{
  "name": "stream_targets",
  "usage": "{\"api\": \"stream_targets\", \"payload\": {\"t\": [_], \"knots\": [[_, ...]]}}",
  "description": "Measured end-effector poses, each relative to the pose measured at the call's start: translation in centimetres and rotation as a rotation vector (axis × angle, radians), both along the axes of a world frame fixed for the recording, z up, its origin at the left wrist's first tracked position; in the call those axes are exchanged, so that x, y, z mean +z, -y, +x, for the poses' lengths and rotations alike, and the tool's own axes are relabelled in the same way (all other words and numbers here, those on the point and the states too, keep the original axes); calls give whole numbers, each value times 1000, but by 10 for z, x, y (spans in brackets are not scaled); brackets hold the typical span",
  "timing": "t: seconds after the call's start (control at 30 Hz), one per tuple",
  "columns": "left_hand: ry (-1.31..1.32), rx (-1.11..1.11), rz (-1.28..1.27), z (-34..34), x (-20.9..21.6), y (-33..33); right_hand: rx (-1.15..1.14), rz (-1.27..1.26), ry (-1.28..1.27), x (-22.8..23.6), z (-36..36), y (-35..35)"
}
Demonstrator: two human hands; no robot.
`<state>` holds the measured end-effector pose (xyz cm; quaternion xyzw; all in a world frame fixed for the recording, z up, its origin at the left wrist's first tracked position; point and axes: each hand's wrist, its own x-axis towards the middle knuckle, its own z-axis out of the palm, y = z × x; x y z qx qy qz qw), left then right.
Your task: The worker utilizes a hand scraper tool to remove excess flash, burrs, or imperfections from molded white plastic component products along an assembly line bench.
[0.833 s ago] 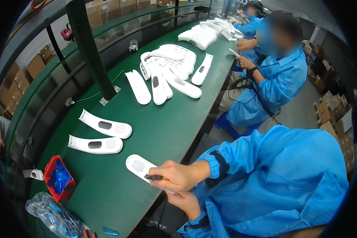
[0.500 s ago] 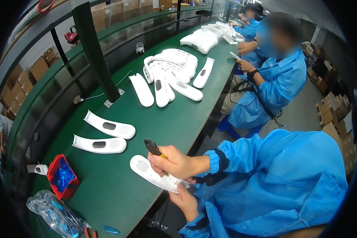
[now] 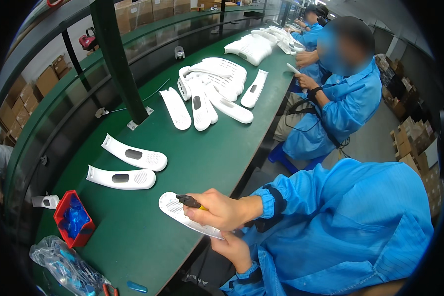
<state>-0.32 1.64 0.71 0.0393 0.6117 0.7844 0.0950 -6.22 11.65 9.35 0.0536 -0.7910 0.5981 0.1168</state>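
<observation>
My left hand point(image 3: 234, 250) grips the near end of a white curved plastic shell point(image 3: 169, 204), its thumb on the rim. The shell lies tilted across the table's front edge, its round end with small speaker-like holes pointing left over the tabletop. Above it, my right hand point(image 3: 221, 209) is closed around hand pliers point(image 3: 189, 201) with a black head and a yellow grip. The head points left over the perforated end; I cannot tell whether it touches the shell. My right hand hides the shell's middle.
Two matching shells point(image 3: 121, 178) with dark oval windows lie on the green table point(image 3: 128, 227). More white parts point(image 3: 217, 81) are heaped farther back. A red bin point(image 3: 86, 235) of blue pieces and a clear bag point(image 3: 66, 266) are near left. A co-worker point(image 3: 343, 98) sits to the right.
My right hand has turned, so the pliers' head has swung down from pointing up-left to pointing left. The shell stays in my left hand. The view has shifted slightly.
</observation>
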Motion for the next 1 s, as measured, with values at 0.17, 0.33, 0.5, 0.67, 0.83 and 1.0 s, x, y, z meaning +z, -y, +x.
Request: {"api": "stream_targets", "payload": {"t": [0.17, 0.33, 0.5, 0.67, 0.83, 1.0], "knots": [[31, 48, -14, 1, -3, -3, 21, -10, 0, 0, 2, -1], [-20, 51, -58, 0, -10, -3, 33, 6, -8, -6, 1, 0], [-42, 65, -76, 1, -13, -2, 41, 5, -58, -15, 7, -1], [-256, 137, -153, -2, -8, -4, 78, 102, -188, -21, 15, -2], [-7, 49, -47, 2, -12, -1, 10, -86, -18, -11, 6, -7], [-60, 36, -91, 1, -19, 4, 54, -35, 47, -9, 11, -2]]}}
